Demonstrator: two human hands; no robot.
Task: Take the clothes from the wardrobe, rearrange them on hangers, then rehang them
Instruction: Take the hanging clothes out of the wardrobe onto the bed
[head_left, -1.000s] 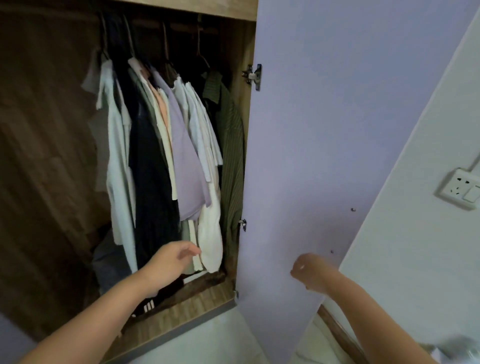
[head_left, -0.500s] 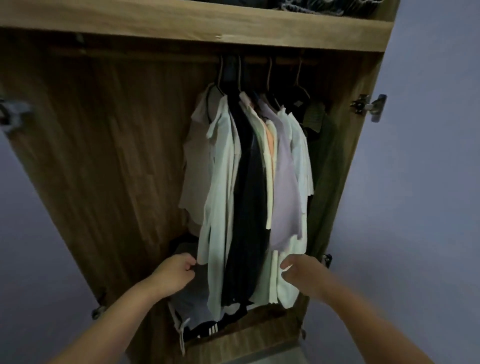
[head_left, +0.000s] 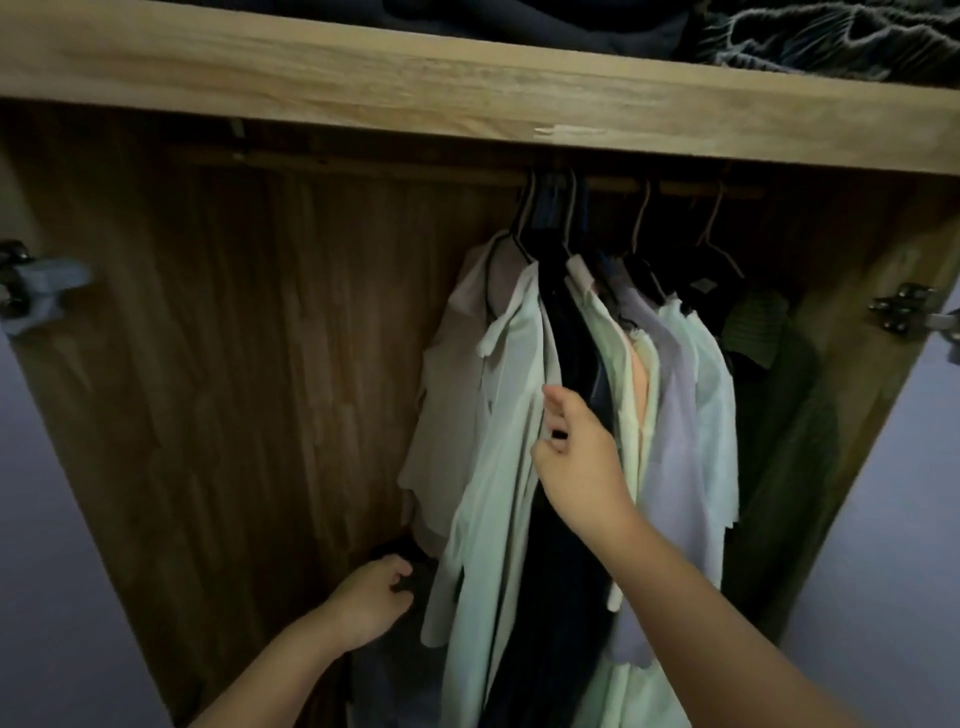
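While the clothes (head_left: 597, 415) hang bunched at the right end of the rail (head_left: 415, 169) inside the wardrobe (head_left: 260, 364), the right hand (head_left: 579, 457) presses among them, fingers spread loosely against a pale green shirt (head_left: 498, 467) and a black garment (head_left: 576, 338), gripping neither. The left hand (head_left: 371, 597) sits lower, fingers curled on dark fabric (head_left: 415, 558) beneath the shirts; whether it truly grips is unclear. No writing is legible. Hanger (head_left: 641, 218) hooks fade into shadow, and the upper shelf's (head_left: 467, 78) folded items are cut off.
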